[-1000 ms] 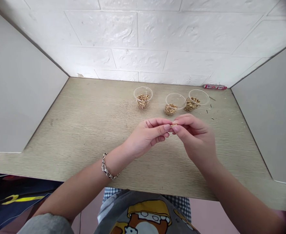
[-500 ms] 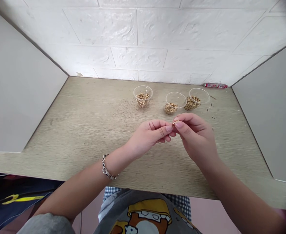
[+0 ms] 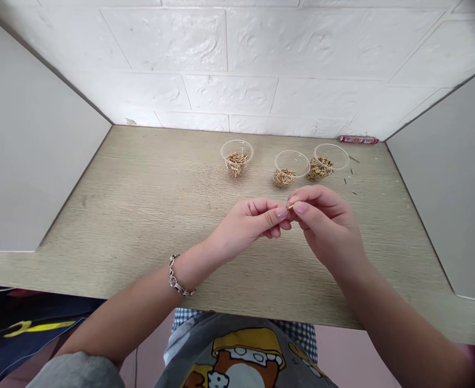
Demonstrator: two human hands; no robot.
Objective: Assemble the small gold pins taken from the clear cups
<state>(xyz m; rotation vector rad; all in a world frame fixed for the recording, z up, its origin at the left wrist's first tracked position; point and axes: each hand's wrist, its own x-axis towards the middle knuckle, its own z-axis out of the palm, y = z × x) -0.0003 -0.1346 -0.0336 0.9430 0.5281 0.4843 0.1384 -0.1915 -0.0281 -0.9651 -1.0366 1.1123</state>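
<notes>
Thumb and fingers of my left hand [image 3: 257,218] are pinched together, their tips touching those of my right hand [image 3: 326,221]. Between the right thumb and forefinger shows a small gold-coloured metal pin [image 3: 291,206]; its far end meets the left fingertips. Whether the left fingers hold a second piece is hidden. Just beyond the hands stand clear plastic cups with small gold-coloured pins in them: the left cup [image 3: 237,156], the middle cup [image 3: 291,164] and the right cup [image 3: 330,159].
Several loose dark pins [image 3: 345,181] lie right of the cups. A red-and-white tube [image 3: 357,139] rests against the white brick-patterned wall [image 3: 253,43]. Grey panels stand at the left [image 3: 31,134] and right [image 3: 451,178] of the wooden table [image 3: 140,188].
The right fingertips have shifted slightly to the right, and more of the pin shows between them. The left hand keeps its pinch; the cups stay in place.
</notes>
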